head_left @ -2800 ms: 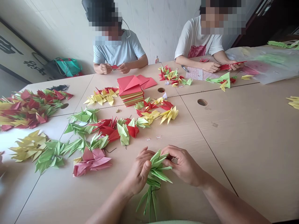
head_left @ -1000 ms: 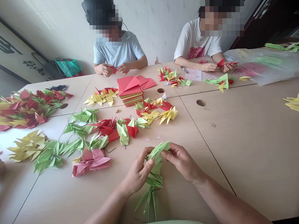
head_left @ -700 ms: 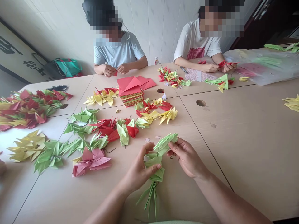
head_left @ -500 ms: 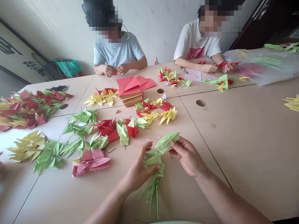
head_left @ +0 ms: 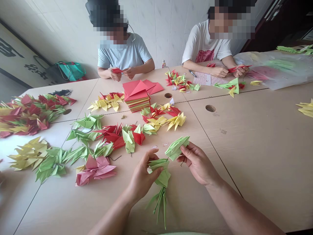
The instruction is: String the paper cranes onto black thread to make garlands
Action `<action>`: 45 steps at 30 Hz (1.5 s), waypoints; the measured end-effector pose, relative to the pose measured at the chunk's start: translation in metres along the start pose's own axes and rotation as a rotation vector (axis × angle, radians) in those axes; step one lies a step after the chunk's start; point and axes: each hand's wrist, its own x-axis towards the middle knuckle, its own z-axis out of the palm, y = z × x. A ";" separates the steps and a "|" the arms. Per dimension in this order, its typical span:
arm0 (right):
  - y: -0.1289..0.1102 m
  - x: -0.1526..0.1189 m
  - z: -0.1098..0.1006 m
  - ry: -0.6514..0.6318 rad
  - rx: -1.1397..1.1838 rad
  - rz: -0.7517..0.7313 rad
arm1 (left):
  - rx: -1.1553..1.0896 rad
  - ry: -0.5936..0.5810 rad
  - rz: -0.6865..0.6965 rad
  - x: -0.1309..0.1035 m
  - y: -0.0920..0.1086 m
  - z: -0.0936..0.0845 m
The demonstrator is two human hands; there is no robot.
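One upper green bundle (head_left: 176, 148) is pinched by the right hand (head_left: 198, 163), one lower green bundle (head_left: 163, 178) by the left hand (head_left: 144, 178), over the table (head_left: 256, 147); well apart, leftward, the pink bundle (head_left: 96, 171) is seen.

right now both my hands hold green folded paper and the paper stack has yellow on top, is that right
One thing is off: the head view shows red on top of the paper stack, not yellow. Your left hand and right hand do hold green folded paper.
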 end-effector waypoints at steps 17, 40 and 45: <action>0.003 -0.003 0.006 -0.148 0.030 0.068 | -0.501 0.043 -0.028 0.003 0.001 -0.004; 0.001 0.002 0.002 0.023 0.069 0.006 | 0.354 0.095 0.329 -0.004 0.003 -0.002; -0.001 0.002 0.004 0.037 0.052 -0.006 | 0.496 0.100 0.447 -0.004 0.001 0.000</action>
